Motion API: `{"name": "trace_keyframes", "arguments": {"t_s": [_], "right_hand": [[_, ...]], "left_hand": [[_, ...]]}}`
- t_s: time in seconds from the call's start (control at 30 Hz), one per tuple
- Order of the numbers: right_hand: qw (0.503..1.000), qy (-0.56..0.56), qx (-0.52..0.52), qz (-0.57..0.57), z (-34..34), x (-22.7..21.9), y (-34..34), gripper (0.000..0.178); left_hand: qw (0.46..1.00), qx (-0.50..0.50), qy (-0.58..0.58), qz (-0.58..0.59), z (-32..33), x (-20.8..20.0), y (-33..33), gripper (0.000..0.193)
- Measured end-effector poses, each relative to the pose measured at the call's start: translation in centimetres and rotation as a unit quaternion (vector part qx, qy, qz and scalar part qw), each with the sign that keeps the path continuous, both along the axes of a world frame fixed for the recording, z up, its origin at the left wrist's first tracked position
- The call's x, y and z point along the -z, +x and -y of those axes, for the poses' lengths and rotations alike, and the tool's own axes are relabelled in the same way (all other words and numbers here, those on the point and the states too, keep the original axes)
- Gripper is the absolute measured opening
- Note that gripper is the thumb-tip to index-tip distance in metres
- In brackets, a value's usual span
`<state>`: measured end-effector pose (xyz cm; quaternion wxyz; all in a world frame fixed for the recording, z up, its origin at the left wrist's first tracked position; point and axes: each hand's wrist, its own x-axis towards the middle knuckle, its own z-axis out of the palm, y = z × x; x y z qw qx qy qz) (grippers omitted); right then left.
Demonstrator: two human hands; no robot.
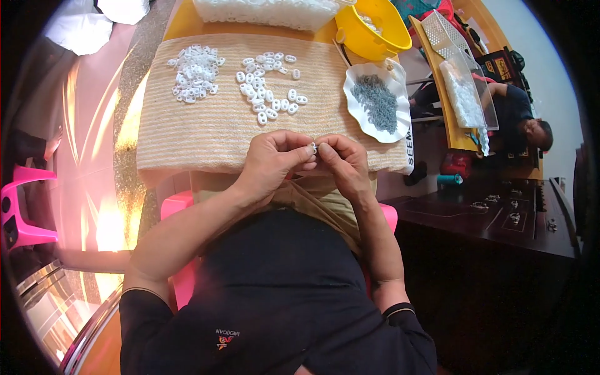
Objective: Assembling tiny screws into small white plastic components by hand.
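Observation:
My left hand (275, 157) and my right hand (342, 161) meet over the near edge of the striped towel (187, 137). Between their fingertips they pinch a small white plastic piece (314, 147); the fingers cover most of it. Beyond my hands lies a loose group of white oval pieces with two dark holes each (257, 81). A heap of smaller white plastic parts (195, 72) lies to their left. On the right, a white wavy-edged dish (398, 100) holds many tiny grey-blue parts (375, 100).
A clear box of white parts (269, 14) stands at the back, beside a yellow basin (378, 45). At far right a person (522, 119) sits near another table with a clear tray of white parts (461, 94). A pink stool (28, 206) is on the left, a dark cabinet (462, 209) on the right.

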<state>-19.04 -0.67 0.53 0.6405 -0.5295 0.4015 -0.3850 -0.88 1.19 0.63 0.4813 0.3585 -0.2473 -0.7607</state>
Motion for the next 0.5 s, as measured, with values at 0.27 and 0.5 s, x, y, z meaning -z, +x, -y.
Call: {"name": "trace_keyframes", "arguments": {"t_s": [0.27,0.5], "right_hand": [[0.997,-0.054,0.006,-0.062,-0.12,0.03,0.31,0.018],[0.993,-0.068,0.017,-0.092,-0.26,-0.27,0.67,0.020]], "left_hand": [[1.000,0.002,-0.002,-0.017,0.01,0.31,-0.11,0.015],[1.000,-0.004,-0.008,-0.012,-0.12,0.37,-0.22,0.016]]}}
